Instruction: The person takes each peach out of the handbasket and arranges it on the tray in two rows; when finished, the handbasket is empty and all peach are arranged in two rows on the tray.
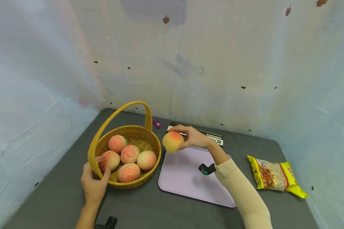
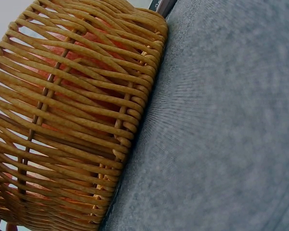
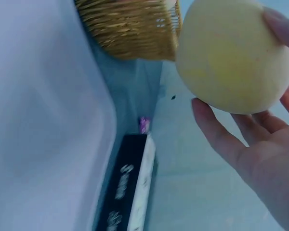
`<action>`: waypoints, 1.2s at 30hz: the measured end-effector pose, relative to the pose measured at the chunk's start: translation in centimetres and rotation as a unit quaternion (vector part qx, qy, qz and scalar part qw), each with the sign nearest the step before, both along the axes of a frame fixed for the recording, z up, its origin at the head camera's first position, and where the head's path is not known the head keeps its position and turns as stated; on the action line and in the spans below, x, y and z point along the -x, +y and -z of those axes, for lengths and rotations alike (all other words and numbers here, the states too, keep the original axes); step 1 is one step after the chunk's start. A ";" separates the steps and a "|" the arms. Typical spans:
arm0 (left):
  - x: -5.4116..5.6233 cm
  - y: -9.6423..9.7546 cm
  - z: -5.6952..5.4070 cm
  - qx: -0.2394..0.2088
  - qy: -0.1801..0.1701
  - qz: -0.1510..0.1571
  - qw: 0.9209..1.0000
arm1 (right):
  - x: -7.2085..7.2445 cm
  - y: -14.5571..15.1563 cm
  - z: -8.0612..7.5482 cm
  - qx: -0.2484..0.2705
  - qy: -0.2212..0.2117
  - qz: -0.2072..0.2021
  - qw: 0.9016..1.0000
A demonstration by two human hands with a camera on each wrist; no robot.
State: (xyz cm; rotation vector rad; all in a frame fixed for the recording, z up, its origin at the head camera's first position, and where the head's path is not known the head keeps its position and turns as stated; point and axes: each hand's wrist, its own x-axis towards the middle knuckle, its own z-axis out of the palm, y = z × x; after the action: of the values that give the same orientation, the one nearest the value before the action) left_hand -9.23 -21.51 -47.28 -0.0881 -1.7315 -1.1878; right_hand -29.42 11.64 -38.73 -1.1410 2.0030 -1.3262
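Note:
My right hand [image 1: 193, 137] holds a yellow peach with a red blush [image 1: 173, 142], raised above the far left corner of the lilac tray [image 1: 183, 184]. In the right wrist view, the fingers and thumb grip the peach [image 3: 231, 57] around its sides. To the left stands a woven basket with a tall handle [image 1: 143, 129]; several speckled pink peaches [image 1: 129, 154] lie inside. My left hand [image 1: 94, 186] grips the basket's left rim at the foot of the handle, fingers near the leftmost peach. Woven basket wall [image 2: 72, 96] fills much of the left wrist view, mostly hiding that hand.
Behind the tray lies a long black-and-white box [image 1: 215, 137], partly covered by the right hand. A small purple packet [image 1: 157, 123] sits beside the basket handle. At the right is a yellow food bag [image 1: 275, 175]. Plastic sheeting [image 1: 203, 63] rises behind the grey table [image 1: 149, 210].

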 end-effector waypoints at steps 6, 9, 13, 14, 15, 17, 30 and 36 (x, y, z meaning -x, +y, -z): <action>-0.1 0.1 -0.1 0.002 -0.003 0.000 1.000 | -0.6 2.1 2.4 0.005 -0.028 0.036 0.999; -0.1 0.0 -0.2 0.002 -0.001 0.003 1.000 | -1.0 2.2 2.9 0.007 -0.035 0.044 0.998; -0.1 0.0 -0.3 0.002 -0.003 0.003 1.000 | -1.2 2.2 3.4 0.010 -0.041 0.058 0.997; -0.1 0.0 -0.3 0.002 -0.005 0.001 1.000 | -1.1 2.2 3.7 0.008 -0.041 0.062 0.997; -0.1 0.0 -0.3 0.002 -0.007 -0.001 1.000 | -1.1 2.1 3.9 0.007 -0.043 0.065 0.997; -0.1 0.0 -0.2 0.002 -0.010 -0.004 1.000 | -1.0 2.0 4.4 0.003 -0.048 0.072 0.996; -0.1 0.2 0.0 -0.001 -0.020 -0.008 1.000 | -0.7 1.4 5.4 -0.011 -0.046 0.090 0.995; -0.2 0.1 -0.2 -0.003 -0.029 -0.005 1.000 | -0.7 1.3 5.3 -0.017 -0.041 0.094 0.995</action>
State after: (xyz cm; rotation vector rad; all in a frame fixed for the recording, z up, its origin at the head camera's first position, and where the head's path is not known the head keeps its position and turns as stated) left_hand -9.07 -21.41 -47.09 -0.0417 -1.7761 -1.1990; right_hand -28.71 12.97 -44.04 -0.8851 2.1060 -1.4010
